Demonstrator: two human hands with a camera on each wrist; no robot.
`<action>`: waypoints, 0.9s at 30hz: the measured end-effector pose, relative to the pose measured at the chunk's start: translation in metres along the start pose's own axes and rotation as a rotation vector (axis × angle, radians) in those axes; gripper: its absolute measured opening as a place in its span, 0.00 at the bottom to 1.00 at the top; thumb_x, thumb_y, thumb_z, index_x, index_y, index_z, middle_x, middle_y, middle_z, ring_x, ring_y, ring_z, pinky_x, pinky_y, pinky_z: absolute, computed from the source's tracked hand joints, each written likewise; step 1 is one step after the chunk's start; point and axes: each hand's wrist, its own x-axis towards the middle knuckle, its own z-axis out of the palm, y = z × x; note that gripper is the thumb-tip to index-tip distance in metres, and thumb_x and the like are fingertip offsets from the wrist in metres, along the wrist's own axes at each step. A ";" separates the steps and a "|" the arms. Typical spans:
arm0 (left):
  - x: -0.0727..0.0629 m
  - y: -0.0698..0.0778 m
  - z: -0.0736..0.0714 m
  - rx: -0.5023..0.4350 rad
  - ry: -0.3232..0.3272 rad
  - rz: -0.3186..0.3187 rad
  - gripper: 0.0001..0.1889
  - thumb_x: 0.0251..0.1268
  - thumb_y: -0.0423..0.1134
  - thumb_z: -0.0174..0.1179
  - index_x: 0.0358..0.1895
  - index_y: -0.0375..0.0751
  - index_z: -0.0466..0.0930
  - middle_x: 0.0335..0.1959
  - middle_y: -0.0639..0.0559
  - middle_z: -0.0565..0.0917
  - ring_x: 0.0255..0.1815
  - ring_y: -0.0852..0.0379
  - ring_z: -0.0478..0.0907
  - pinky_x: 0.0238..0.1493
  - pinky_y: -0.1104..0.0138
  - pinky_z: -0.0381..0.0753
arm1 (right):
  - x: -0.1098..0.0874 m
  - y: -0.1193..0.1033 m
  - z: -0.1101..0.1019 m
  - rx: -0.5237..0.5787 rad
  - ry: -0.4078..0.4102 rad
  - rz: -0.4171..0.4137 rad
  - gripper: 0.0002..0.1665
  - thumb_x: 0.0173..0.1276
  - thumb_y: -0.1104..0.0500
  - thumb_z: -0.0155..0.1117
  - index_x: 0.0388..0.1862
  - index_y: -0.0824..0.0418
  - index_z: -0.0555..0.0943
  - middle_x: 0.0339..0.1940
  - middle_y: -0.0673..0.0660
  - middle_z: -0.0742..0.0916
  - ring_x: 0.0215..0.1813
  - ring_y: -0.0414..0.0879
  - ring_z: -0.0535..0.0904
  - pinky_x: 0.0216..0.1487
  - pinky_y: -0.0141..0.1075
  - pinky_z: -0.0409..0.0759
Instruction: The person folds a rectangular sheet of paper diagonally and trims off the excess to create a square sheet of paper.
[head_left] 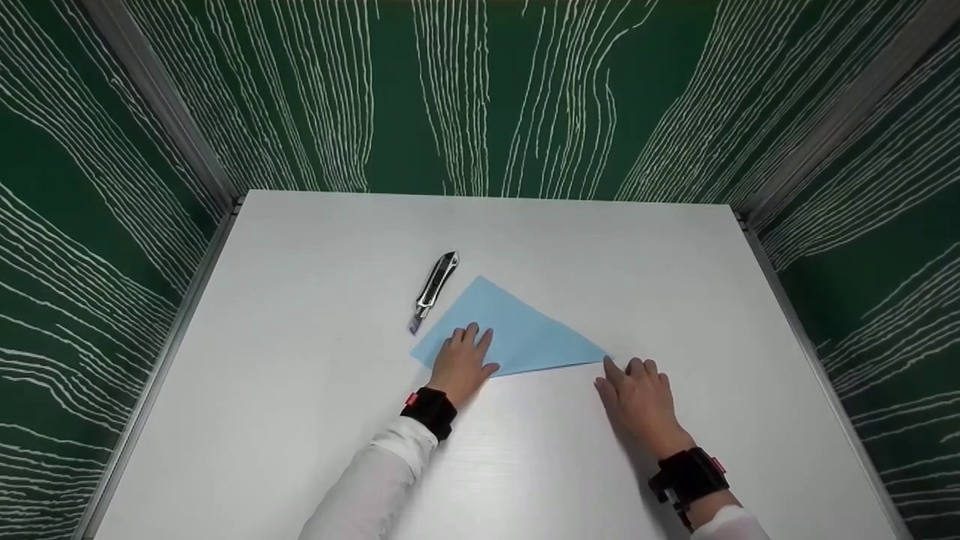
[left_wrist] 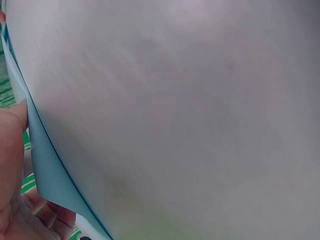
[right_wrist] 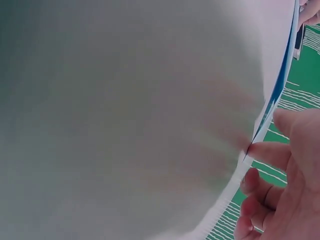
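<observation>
A sheet of light blue paper (head_left: 525, 326), folded to a roughly triangular shape, lies flat on the white table. My left hand (head_left: 459, 364) rests on its left part with the fingers spread, hiding some of the lower left edge. At the paper's right corner, the tip of my right index finger (right_wrist: 270, 152) touches the point. The rest of my right hand (head_left: 641, 397) is beside the paper, its thumb apart and the other fingers loosely bent. Along the near edge, the paper's layers (left_wrist: 47, 165) show slightly parted in the left wrist view.
A utility knife (head_left: 436, 281) lies just left of the paper's upper edge, its blade end toward me. Around the white table (head_left: 300, 300) stand green walls (head_left: 517, 97) with wavy pale lines, and grey metal posts (head_left: 161, 94) at the corners.
</observation>
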 end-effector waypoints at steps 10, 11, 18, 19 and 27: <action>-0.002 -0.001 -0.005 -0.053 -0.043 -0.004 0.34 0.72 0.59 0.56 0.73 0.42 0.68 0.68 0.40 0.72 0.65 0.44 0.72 0.63 0.57 0.76 | 0.004 -0.004 0.003 0.028 -0.029 -0.035 0.24 0.72 0.51 0.64 0.60 0.65 0.82 0.40 0.69 0.82 0.43 0.61 0.76 0.36 0.52 0.76; -0.003 -0.001 -0.006 -0.066 -0.060 -0.008 0.35 0.72 0.60 0.55 0.73 0.42 0.67 0.69 0.40 0.71 0.66 0.44 0.71 0.64 0.56 0.75 | 0.005 -0.005 0.003 0.027 -0.022 -0.053 0.24 0.71 0.51 0.65 0.59 0.65 0.82 0.40 0.69 0.82 0.43 0.61 0.76 0.37 0.53 0.77; -0.003 0.000 -0.011 -0.119 -0.105 -0.017 0.38 0.71 0.62 0.55 0.75 0.40 0.65 0.71 0.38 0.69 0.68 0.43 0.69 0.67 0.54 0.73 | 0.012 -0.021 0.006 0.072 -0.010 -0.218 0.22 0.69 0.53 0.67 0.55 0.65 0.84 0.56 0.68 0.81 0.60 0.66 0.74 0.51 0.58 0.77; -0.002 -0.001 -0.011 -0.114 -0.101 -0.014 0.38 0.70 0.62 0.55 0.75 0.40 0.65 0.71 0.38 0.69 0.68 0.43 0.69 0.66 0.55 0.73 | 0.013 -0.025 0.007 0.076 -0.020 -0.245 0.22 0.69 0.52 0.67 0.55 0.66 0.84 0.59 0.67 0.81 0.63 0.66 0.74 0.54 0.59 0.77; -0.001 -0.002 -0.007 -0.095 -0.122 -0.015 0.39 0.71 0.63 0.54 0.76 0.41 0.64 0.72 0.40 0.68 0.69 0.43 0.68 0.68 0.55 0.72 | 0.020 -0.047 0.012 0.134 -0.064 -0.368 0.23 0.70 0.55 0.66 0.58 0.66 0.82 0.63 0.68 0.81 0.67 0.66 0.75 0.62 0.61 0.75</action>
